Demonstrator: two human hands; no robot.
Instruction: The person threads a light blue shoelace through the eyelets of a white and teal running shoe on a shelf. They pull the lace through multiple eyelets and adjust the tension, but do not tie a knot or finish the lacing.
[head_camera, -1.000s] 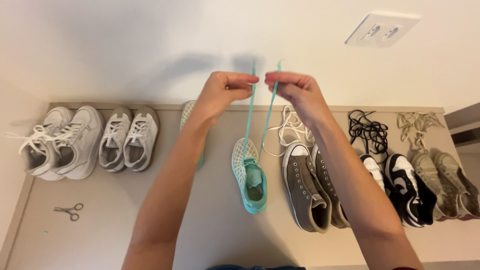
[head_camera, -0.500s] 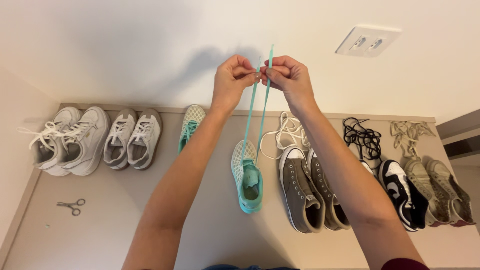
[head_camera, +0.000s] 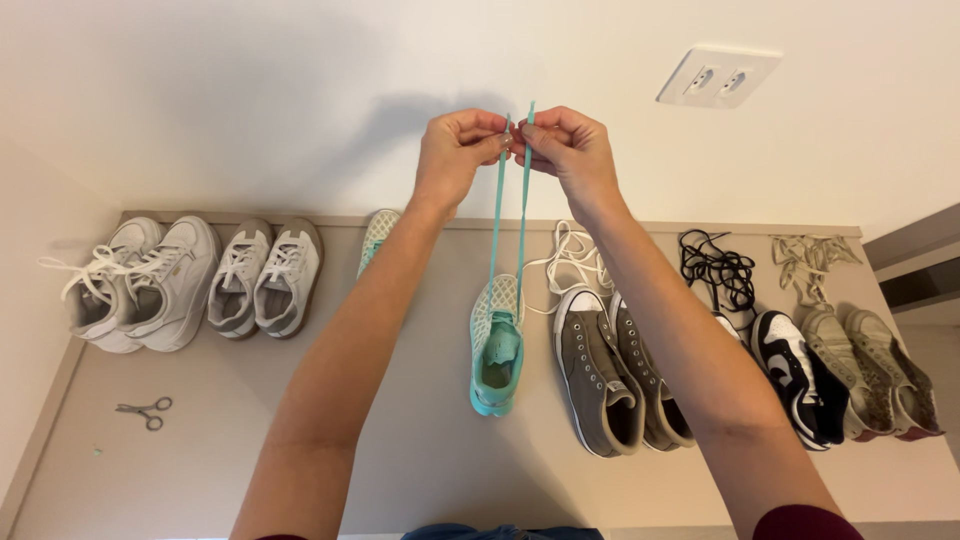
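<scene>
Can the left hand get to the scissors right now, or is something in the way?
Probably not right away: the left hand is pinching one end of the teal lace. The path looks free, though: the scissors lie alone on bare floor to its left.

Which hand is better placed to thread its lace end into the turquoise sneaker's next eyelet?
Probably neither, by much. The left hand and the right hand each pinch one end of the turquoise lace, level and almost touching, above the turquoise sneaker. The right strand runs slightly straighter down, a slim edge.
</scene>
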